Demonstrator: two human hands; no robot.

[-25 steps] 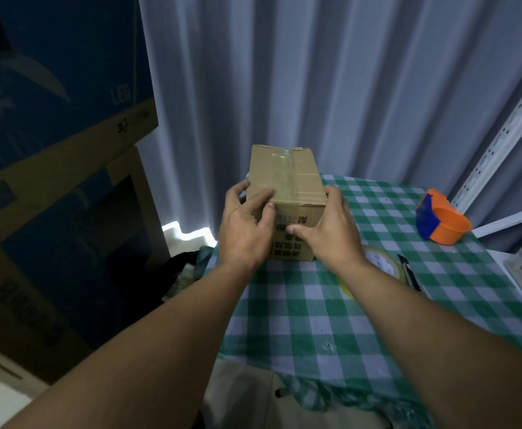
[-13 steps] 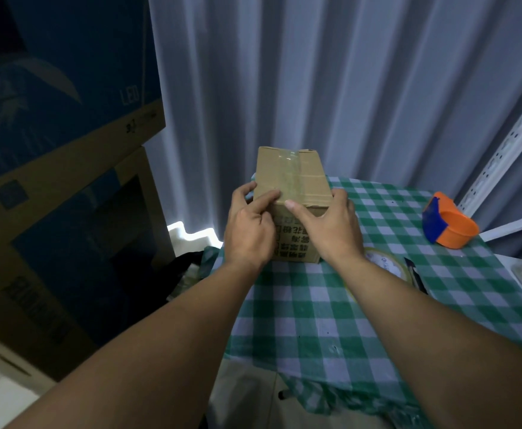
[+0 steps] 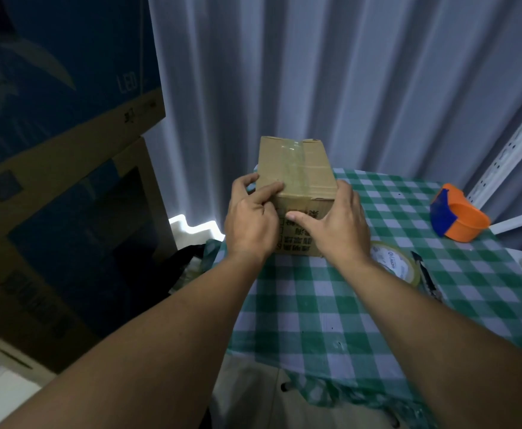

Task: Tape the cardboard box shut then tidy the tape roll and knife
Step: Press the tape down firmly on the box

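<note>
box [image 3: 296, 178] sits at the table's [image 3: 361, 320] far left corner, left hand [image 3: 250, 221] and right hand [image 3: 337, 226] flattened on its taped near end, so a firm push could tip it off.

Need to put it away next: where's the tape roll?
In the head view, the tape roll lies flat on the checked tablecloth, right of the right hand, beside the knife.

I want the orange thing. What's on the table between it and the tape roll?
Nothing in the head view: only bare checked tablecloth lies between the tape roll and the orange and blue dispenser. The knife lies nearer, beside the roll.
</note>
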